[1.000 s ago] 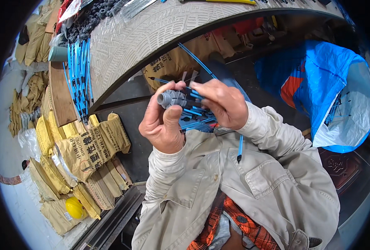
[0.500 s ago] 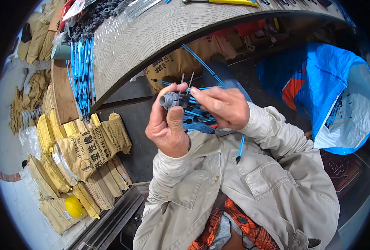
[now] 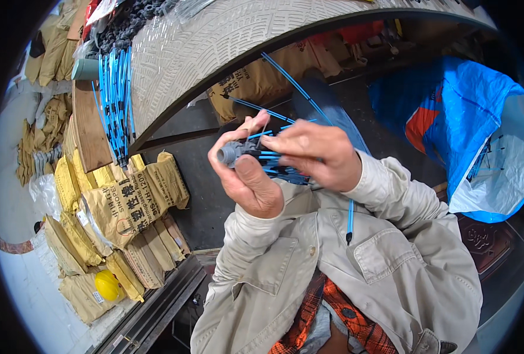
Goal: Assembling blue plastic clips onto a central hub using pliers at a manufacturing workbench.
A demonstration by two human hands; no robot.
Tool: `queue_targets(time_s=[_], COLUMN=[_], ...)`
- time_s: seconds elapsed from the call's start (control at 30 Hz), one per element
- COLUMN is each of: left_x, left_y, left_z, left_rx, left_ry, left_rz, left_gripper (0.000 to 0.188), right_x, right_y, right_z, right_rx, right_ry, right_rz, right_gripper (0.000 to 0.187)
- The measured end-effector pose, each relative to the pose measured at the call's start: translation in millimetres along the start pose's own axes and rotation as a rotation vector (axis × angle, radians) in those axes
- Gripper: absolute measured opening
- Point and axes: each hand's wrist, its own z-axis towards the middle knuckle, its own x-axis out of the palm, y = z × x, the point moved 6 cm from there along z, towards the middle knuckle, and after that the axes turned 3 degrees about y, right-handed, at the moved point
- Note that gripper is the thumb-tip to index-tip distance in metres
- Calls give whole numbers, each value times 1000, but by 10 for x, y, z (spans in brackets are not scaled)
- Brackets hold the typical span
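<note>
In my left hand (image 3: 251,184) is a grey plastic fitting (image 3: 229,154) with a ribbed, round open end turned to the left. Fingers and thumb wrap around it, hiding much of its darker body. Thin metal pins (image 3: 264,134) stick up from the fitting's far side. My right hand (image 3: 321,154), slightly blurred, pinches at one of these pins with thumb and forefinger. Beneath both hands, several blue rods with black ends (image 3: 269,154) lie across my lap, partly covered by the hands.
A textured grey worktop (image 3: 179,65) curves across the far side, with dark small parts (image 3: 129,26) heaped at its left. A bundle of blue rods (image 3: 114,106) hangs at its left edge. Stacked paper sacks (image 3: 135,203) stand left; a blue plastic bag (image 3: 468,106) stands right.
The fitting has shifted slightly left and down in my left hand. The right hand has moved a little, and the pins now look tilted and closer together. The view has shifted slightly.
</note>
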Motion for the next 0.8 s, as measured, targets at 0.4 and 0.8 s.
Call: queue_targets(time_s=[0.4, 0.8], left_x=[-67, -39], left_y=[63, 34], left_z=[-57, -47], left_rx=[-10, -40], left_ry=[-2, -14], left_rz=[-85, -103], left_gripper=[42, 46], right_x=[56, 62], right_y=[-36, -186], right_z=[43, 227], right_rx=[5, -75], right_ry=[101, 446], right_rz=[-265, -66], right_gripper=[15, 23])
